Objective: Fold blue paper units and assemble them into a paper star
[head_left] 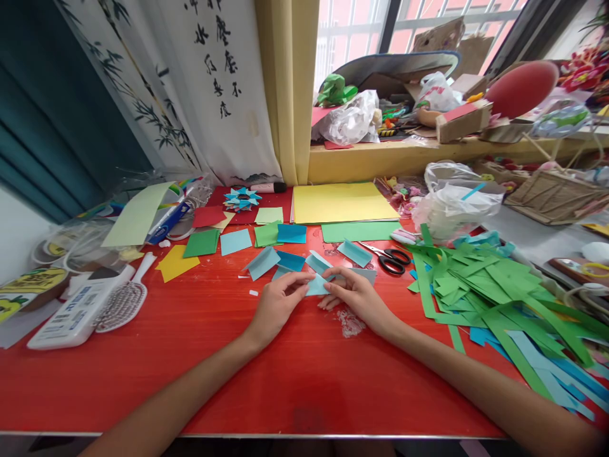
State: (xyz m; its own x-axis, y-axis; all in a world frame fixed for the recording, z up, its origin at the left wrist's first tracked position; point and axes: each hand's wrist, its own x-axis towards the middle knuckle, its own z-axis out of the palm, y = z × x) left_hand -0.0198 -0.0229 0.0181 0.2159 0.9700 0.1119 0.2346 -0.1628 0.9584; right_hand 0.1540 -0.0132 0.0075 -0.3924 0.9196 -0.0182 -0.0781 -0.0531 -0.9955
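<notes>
Between my two hands is a small piece of light blue paper (316, 287), held just above the red table. My left hand (284, 298) pinches its left edge between thumb and fingers. On the other side, my right hand (354, 293) grips the right edge the same way. Several creased blue paper squares lie just beyond my fingers, among them a light blue one (263, 262), a darker blue one (291, 261) and another light blue one (354, 252). Scissors (391, 259) with black handles rest to the right of these.
Green and blue paper scraps (495, 292) are heaped at the right. Yellow sheets (342, 203) and a folded blue paper ring (242, 199) lie at the back. A hairbrush (124, 304) and a white bottle (80, 311) are on the left of the red table (228, 393).
</notes>
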